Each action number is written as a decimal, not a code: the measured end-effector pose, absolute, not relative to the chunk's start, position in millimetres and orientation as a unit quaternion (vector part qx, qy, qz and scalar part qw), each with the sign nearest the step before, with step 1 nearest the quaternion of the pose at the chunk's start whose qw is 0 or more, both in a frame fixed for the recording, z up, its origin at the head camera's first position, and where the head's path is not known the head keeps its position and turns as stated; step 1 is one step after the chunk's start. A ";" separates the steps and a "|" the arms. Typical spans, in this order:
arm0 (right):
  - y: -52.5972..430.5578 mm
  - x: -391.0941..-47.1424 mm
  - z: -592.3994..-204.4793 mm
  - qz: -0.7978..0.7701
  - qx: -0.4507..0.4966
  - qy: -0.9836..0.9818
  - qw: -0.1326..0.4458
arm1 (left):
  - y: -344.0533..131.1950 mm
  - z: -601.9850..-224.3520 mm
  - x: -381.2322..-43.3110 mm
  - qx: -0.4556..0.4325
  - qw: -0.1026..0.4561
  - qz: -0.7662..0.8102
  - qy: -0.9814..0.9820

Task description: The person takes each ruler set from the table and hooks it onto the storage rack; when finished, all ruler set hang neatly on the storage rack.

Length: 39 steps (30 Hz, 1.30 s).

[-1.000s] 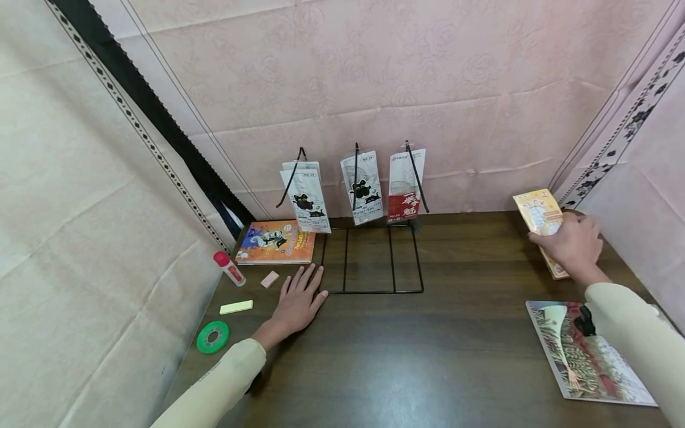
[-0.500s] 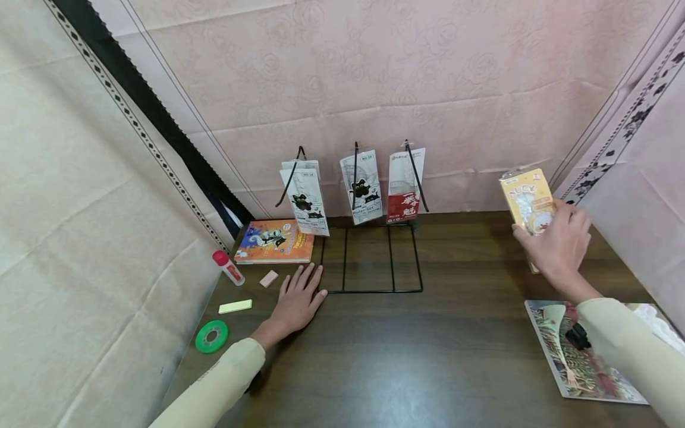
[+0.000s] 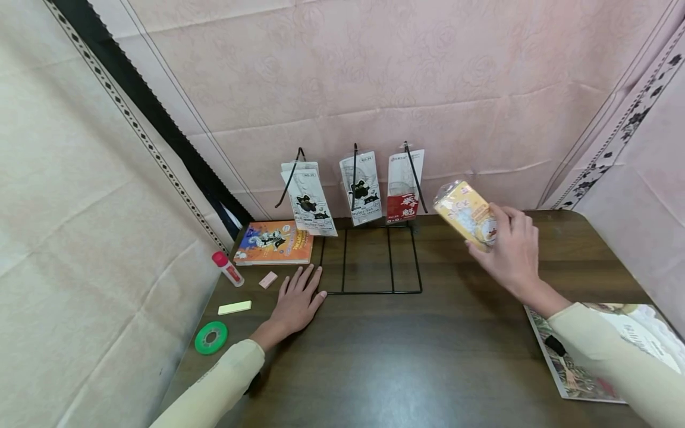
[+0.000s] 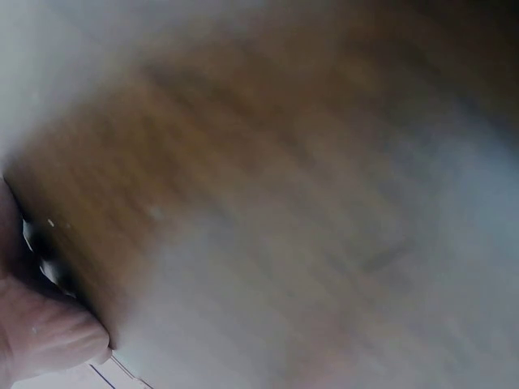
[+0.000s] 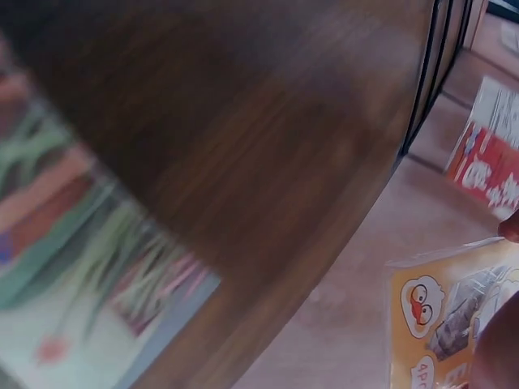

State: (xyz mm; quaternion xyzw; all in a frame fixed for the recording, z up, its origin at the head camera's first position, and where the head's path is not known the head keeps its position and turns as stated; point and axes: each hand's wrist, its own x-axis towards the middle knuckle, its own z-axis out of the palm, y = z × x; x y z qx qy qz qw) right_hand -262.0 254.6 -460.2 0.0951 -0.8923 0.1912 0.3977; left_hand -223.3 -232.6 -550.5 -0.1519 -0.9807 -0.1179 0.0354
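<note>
My right hand (image 3: 511, 252) grips a flat yellow packet (image 3: 464, 214) by its lower end, above the table's back edge. Cartoon faces show on the packet (image 5: 418, 312) in the right wrist view, where fingers cover part of it. Left of it stands a black wire rack (image 3: 374, 292) with three hooks. White ruler-set packets (image 3: 313, 205) hang from the left hook, another white packet (image 3: 364, 190) from the middle, and a red-and-white packet (image 3: 404, 207) from the right. My left hand (image 3: 294, 304) lies flat, fingers spread, by the rack's front left corner; the left wrist view is mostly blurred.
An orange book (image 3: 274, 244) lies left of the rack. Near the left edge are a glue stick (image 3: 229, 270), a pink eraser (image 3: 269, 280), a pale yellow strip (image 3: 234, 308) and a green tape roll (image 3: 211, 337). A magazine (image 3: 567, 380) lies under the right forearm.
My right hand has lifted the yellow packet off the right side of the table and carried it left toward the rack. The left hand stays in place; the left hook's packets have swung slightly.
</note>
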 end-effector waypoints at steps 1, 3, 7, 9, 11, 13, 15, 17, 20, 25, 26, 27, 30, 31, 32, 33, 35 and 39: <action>250.0 -261.7 -460.1 0.186 0.105 -0.892 0.398 | -233.5 -552.2 -223.9 -0.151 0.035 -0.115 -0.981; 241.0 -260.9 -459.8 0.181 0.118 -0.893 0.396 | -235.0 -554.8 -225.2 -0.149 0.035 -0.112 -0.982; 224.4 -259.4 -458.6 0.186 0.129 -0.891 0.394 | -236.1 -557.3 -226.7 -0.149 0.034 -0.110 -0.982; 216.9 -258.9 -458.3 0.192 0.133 -0.889 0.394 | -236.1 -557.7 -227.0 -0.149 0.033 -0.108 -0.982; 209.3 -258.3 -458.6 0.199 0.138 -0.886 0.396 | -236.4 -557.7 -227.0 -0.150 0.033 -0.107 -0.982; 201.8 -257.9 -459.1 0.202 0.142 -0.884 0.397 | -236.7 -558.1 -227.2 -0.151 0.035 -0.107 -0.982; 194.2 -257.9 -459.8 0.209 0.147 -0.880 0.401 | -237.1 -558.4 -227.4 -0.151 0.037 -0.107 -0.982; 186.3 -257.9 -460.8 0.221 0.152 -0.874 0.405 | -237.5 -559.0 -227.9 -0.151 0.037 -0.106 -0.982; 174.4 -257.7 -461.8 0.242 0.157 -0.863 0.415 | -236.7 -558.0 -227.9 -0.149 0.031 -0.106 -0.983; 155.3 -255.0 -461.6 0.258 0.158 -0.857 0.418 | -233.0 -552.2 -225.2 -0.147 0.031 -0.107 -0.983; 151.9 -254.3 -461.3 0.259 0.159 -0.857 0.416 | -232.3 -550.6 -224.4 -0.147 0.034 -0.107 -0.983; 148.6 -253.4 -460.9 0.260 0.160 -0.857 0.415 | -231.7 -549.3 -223.7 -0.147 0.036 -0.109 -0.982; 139.5 -250.7 -459.1 0.265 0.167 -0.854 0.415 | -231.4 -548.6 -223.3 -0.147 0.036 -0.109 -0.982; 136.7 -249.8 -458.5 0.268 0.169 -0.853 0.415 | -231.8 -549.3 -223.6 -0.147 0.034 -0.109 -0.983; 133.8 -249.0 -457.4 0.272 0.171 -0.852 0.414 | -232.2 -550.3 -223.9 -0.147 0.032 -0.110 -0.983; 131.1 -248.3 -456.3 0.275 0.173 -0.850 0.414 | -232.8 -551.4 -224.4 -0.146 0.030 -0.109 -0.983; 126.0 -247.1 -454.2 0.284 0.177 -0.846 0.415 | -234.0 -553.3 -225.3 -0.147 0.029 -0.110 -0.983; 117.3 -243.9 -451.1 0.304 0.183 -0.836 0.418 | -234.7 -555.4 -226.8 -0.152 0.033 -0.113 -0.981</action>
